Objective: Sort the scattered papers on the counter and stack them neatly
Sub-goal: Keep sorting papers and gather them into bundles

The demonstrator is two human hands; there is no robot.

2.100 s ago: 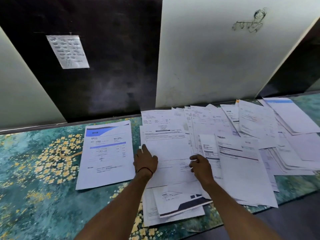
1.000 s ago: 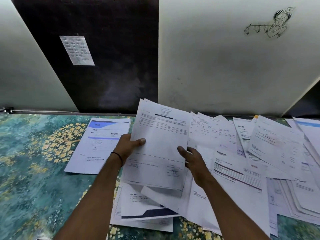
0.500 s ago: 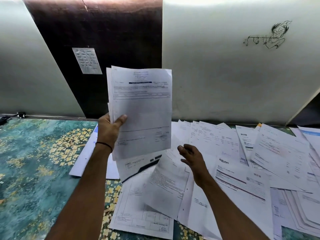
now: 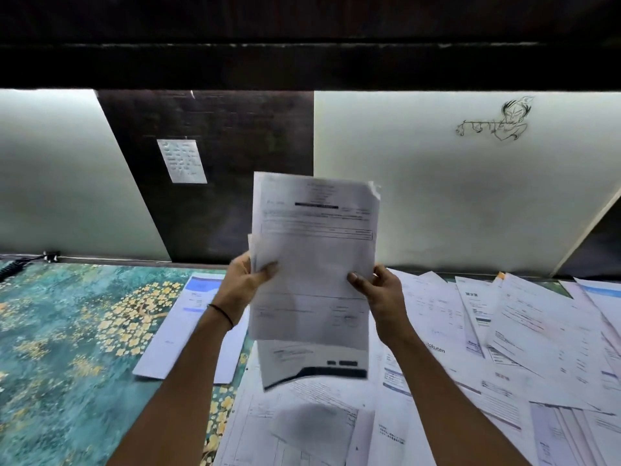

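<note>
I hold a small bundle of printed sheets (image 4: 314, 250) upright above the counter. My left hand (image 4: 243, 284) grips its left edge and my right hand (image 4: 379, 290) grips its right edge. A sheet with a dark band (image 4: 312, 363) hangs lower at the back of the bundle. Many loose papers (image 4: 524, 334) lie overlapping on the counter's right half and under the bundle. One sheet with a blue header (image 4: 191, 317) lies apart to the left.
The counter (image 4: 67, 331) has a teal surface with yellow flowers. Behind it stand white panels (image 4: 453, 196) and a dark panel with a note (image 4: 182, 161) stuck on it. A dark shelf (image 4: 302, 62) overhangs above. A coiled cord (image 4: 13, 265) sits far left.
The bundle was lifted off the counter, held briefly by the left hand alone, then shifted right. My right hand has come up and taken its right edge. The camera tilted upward.
</note>
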